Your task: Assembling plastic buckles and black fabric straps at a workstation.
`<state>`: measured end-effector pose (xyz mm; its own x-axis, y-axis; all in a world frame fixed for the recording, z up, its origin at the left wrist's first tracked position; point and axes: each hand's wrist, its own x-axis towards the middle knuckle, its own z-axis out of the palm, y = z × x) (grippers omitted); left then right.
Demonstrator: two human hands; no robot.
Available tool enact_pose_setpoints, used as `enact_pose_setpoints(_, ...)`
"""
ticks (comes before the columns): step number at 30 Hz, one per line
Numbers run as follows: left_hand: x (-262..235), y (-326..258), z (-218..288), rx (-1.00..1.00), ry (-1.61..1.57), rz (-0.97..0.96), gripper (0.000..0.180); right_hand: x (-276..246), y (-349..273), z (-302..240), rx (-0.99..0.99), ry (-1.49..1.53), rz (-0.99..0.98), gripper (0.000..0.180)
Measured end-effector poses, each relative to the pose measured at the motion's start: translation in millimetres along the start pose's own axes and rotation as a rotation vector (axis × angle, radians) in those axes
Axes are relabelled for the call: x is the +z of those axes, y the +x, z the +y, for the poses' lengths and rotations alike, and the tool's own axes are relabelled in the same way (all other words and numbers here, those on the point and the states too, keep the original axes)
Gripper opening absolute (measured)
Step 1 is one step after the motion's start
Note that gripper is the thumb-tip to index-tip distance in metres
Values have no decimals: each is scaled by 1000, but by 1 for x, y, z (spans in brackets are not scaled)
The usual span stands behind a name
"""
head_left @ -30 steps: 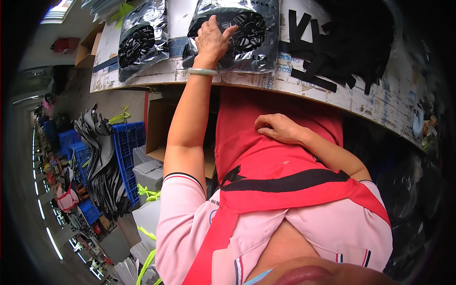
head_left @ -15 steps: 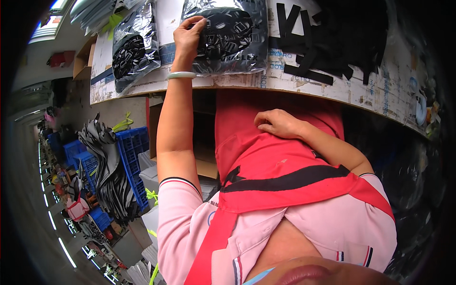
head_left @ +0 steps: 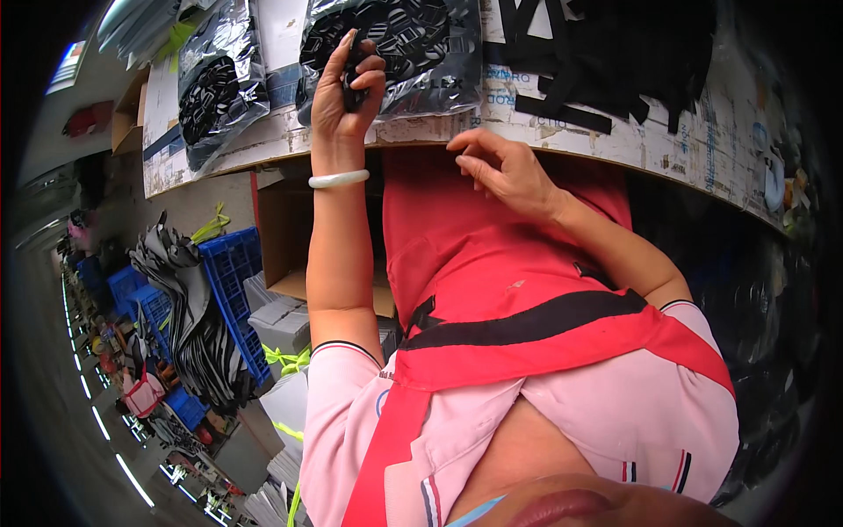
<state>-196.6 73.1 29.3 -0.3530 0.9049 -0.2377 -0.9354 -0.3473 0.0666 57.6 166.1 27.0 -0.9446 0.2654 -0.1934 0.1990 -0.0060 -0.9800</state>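
My left hand [head_left: 345,101], with a pale bangle [head_left: 339,179] on its wrist, is curled around a few small black buckles [head_left: 356,75]. It is raised in front of a clear plastic bag [head_left: 457,53] of similar black buckles [head_left: 408,39] on the table. Above the red apron [head_left: 492,237], near the table edge, my right hand [head_left: 509,171] hovers with loosely bent fingers and nothing in it. To the right of the bag lie black strap pieces [head_left: 562,110], partly overlapping.
A second bag of black parts [head_left: 224,88] lies left on the worn white table [head_left: 290,132]. Below it are an open cardboard box [head_left: 285,237], a blue crate [head_left: 233,263] and hanging grey-black strips [head_left: 193,316]. Stacks with yellow-green ties [head_left: 285,360] stand at my left.
My left hand has drawn back from the bag toward me with black buckles in its fingers. My right hand has lifted off the apron toward the table edge, and the view has shifted slightly.
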Motion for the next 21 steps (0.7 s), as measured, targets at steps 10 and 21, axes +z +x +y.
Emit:
enact_pose_setpoints(10, -26, -71, -123, 109, 805, 240, 29, -26, 15, 1, 120, 337, 20, 30)
enact_pose_setpoints(21, -92, -112, -161, -247, 72, 360, 22, -21, -13, 32, 273, 496, 16, 21)
